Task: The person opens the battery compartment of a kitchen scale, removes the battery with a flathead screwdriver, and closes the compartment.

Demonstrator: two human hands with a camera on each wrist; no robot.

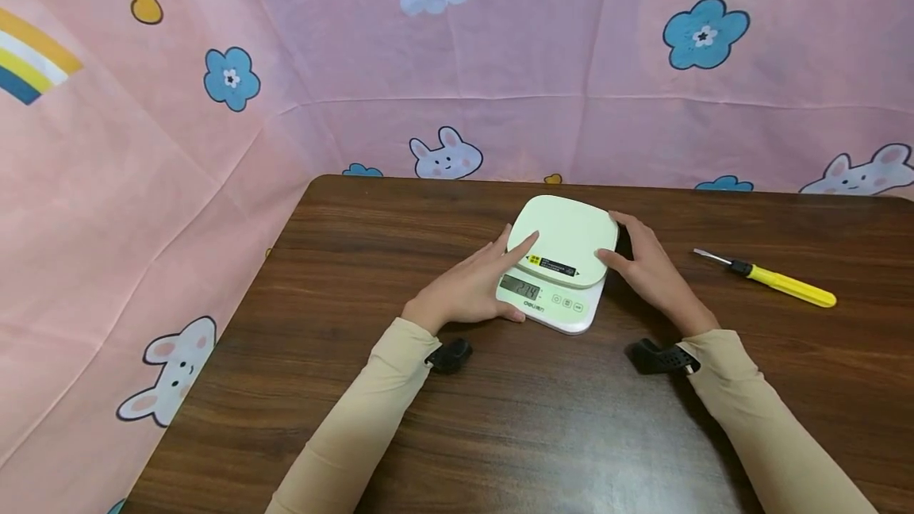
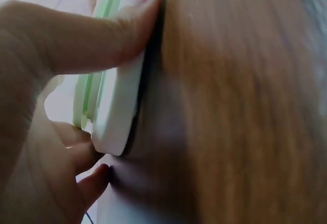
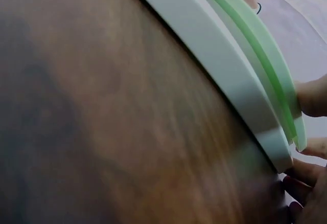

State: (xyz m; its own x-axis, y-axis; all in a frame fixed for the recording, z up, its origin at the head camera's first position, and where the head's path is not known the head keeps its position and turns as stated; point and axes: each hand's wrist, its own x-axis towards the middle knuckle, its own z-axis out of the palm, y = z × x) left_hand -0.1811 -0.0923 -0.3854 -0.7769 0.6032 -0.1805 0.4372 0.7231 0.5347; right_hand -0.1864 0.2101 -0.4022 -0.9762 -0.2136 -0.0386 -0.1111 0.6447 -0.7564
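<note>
I'm looking down on the dark wooden bench (image 1: 500,435), with a pink cartoon sheet (image 1: 143,181) hung behind it and down its left side. The kitchen scale (image 1: 558,272) sits flat around the middle of the bench, a bit toward the far edge, and its display is lit with a reading.

Both hands are on it now. My left hand (image 1: 474,288) lies against the scale's left side, fingers fairly straight, index finger reaching up onto the pale green platform; the left wrist view shows the thumb (image 2: 92,35) pressing the white base. My right hand (image 1: 653,272) cups the right side, fingers curled round the platform's edge, fingertips (image 3: 311,96) on the rim.

I'd judge the scale is gripped on both sides but not lifted; any moving or turning of it is yet to come.

Room looks generous: bare wood in front and to the left, the bench's far edge close behind the scale. A yellow-handled screwdriver (image 1: 774,280) lies well apart on the right, the only thing to watch.
</note>
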